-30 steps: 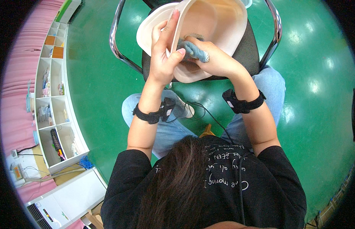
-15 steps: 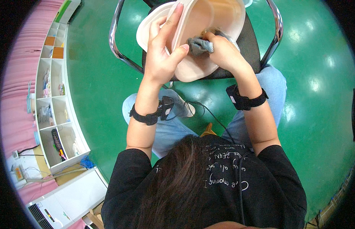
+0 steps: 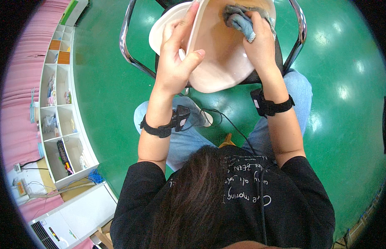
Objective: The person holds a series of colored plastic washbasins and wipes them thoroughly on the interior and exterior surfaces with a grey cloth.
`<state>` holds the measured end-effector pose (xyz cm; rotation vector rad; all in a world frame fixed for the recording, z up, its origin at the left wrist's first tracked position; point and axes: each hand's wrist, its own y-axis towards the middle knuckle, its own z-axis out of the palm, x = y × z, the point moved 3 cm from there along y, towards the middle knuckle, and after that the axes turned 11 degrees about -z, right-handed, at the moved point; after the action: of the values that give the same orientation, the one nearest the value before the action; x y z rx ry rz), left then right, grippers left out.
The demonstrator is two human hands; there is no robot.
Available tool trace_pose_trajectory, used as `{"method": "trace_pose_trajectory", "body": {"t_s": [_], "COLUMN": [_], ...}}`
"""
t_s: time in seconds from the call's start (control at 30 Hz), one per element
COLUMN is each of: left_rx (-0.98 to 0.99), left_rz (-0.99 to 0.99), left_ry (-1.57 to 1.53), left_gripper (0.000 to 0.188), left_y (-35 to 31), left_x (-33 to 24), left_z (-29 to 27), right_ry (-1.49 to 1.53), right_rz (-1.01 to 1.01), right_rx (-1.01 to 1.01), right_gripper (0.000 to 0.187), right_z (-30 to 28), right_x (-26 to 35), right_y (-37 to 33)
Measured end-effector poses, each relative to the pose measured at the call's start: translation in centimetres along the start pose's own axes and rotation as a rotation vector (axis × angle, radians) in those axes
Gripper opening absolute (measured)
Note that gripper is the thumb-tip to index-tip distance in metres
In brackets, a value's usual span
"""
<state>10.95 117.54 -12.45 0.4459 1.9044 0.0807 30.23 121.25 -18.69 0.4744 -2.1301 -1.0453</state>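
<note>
At 12 o'clock, gripping the edge of a white basin [image 3: 220, 70] on the chair [image 3: 301, 31] with the left hand [image 3: 175, 66]; at 1 o'clock, grasping a bunched blue-gray cloth [image 3: 241, 25] against the basin's inside with the right hand [image 3: 260, 43].

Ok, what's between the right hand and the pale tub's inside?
A bunched blue-grey cloth, gripped by the right hand inside the pale tub; head view shows it.
</note>
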Motion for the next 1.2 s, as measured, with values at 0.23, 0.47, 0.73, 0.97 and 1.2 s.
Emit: {"method": "trace_pose_trajectory", "body": {"t_s": [0.23, 0.47, 0.73, 0.97, 1.2], "left_rx": [-0.090, -0.180, -0.322, -0.492, -0.266], "left_rz": [0.127, 0.166, 0.195, -0.033, -0.436], "left_ry": [-0.136, -0.117, -0.289, -0.446, -0.771], "left_gripper": [0.086, 0.093, 0.082, 0.059, 0.055], "left_y": [0.0, 0.2, 1.5, 5.8, 13.7], "left_x": [-1.4, -1.7, -1.2, 3.3, 8.3], "left_z": [0.3, -0.2, -1.5, -4.7, -4.5], "right_ry": [0.083, 0.454, 0.821, 1.011, 1.051], "right_rz": [0.126, 0.118, 0.171, 0.468, 0.605], "right_rx": [0.279, 0.525, 0.406, 0.146, -0.128], "right_gripper": [0.044, 0.033, 0.048, 0.037, 0.033], "right_z": [1.5, 4.2, 2.9, -0.1, -3.5], "right_x": [0.8, 2.6, 2.2, -0.5, -2.5], "right_y": [-0.9, -2.1, -1.7, -0.4, 0.1]}}
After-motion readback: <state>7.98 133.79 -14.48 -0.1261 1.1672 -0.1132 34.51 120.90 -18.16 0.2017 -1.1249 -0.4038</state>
